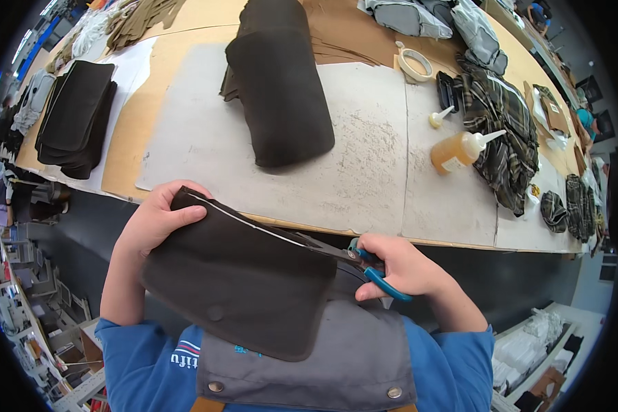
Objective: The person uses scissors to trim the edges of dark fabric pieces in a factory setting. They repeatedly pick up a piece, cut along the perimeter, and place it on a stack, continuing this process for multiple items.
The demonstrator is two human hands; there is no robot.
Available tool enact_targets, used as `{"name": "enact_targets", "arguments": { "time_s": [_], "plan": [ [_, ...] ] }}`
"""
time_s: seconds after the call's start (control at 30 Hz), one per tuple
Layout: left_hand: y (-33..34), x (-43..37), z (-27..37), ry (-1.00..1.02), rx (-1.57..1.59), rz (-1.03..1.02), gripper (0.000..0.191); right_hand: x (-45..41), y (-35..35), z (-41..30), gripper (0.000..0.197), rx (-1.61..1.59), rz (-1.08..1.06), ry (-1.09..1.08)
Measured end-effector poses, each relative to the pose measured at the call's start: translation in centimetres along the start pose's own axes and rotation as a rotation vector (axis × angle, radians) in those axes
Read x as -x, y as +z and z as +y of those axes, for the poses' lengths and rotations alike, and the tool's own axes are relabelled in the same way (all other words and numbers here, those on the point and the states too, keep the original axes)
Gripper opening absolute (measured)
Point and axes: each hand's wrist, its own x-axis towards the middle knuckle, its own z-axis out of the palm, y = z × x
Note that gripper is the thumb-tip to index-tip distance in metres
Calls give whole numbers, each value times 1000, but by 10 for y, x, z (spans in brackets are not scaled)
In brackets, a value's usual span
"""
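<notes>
My left hand [167, 216] pinches the upper left corner of a dark brown fabric flap [247, 283] with rounded lower corners, held before my apron. A thin white line runs along its upper edge. In my right hand [401, 265] are scissors with teal handles [378, 278]; their blades lie at the right part of that edge, partly hidden by the cloth. Beyond, on the table [195, 139], lies a long pile of dark brown fabric pieces [288, 98].
A stack of dark pieces [77, 113] lies at the left. To the right are a tape roll [414, 64], an amber bottle with a nozzle [453, 153], a small bottle [436, 119] and plaid cloth [504, 134]. The table's front edge runs just beyond my hands.
</notes>
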Motion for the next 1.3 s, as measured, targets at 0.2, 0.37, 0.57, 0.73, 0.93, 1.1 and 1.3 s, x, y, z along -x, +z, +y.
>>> {"name": "enact_targets", "arguments": {
  "time_s": [0.2, 0.37, 0.57, 0.73, 0.93, 1.1, 1.3],
  "plan": [
    [0, -5, -2, 35, 28, -52, 23, 0, -6, 10, 60, 140, -65, 40],
    [-4, -9, -3, 49, 58, -79, 24, -4, -8, 22, 58, 90, -131, -33],
    [2, -6, -6, 9, 79, -78, 23, 0, -5, 13, 57, -33, -172, -3],
    [10, -3, -4, -23, 60, -77, 22, 1, -8, 4, 59, 47, -184, 29],
    [9, -1, -4, -30, 41, -94, 20, 7, -13, -6, 61, 141, -193, 97],
    [11, 0, -1, -18, 27, -104, 20, 8, -19, -14, 62, 204, -164, 118],
    [12, -2, -3, -17, 47, -104, 21, 2, -16, -13, 62, 293, -179, 83]
  ]
}}
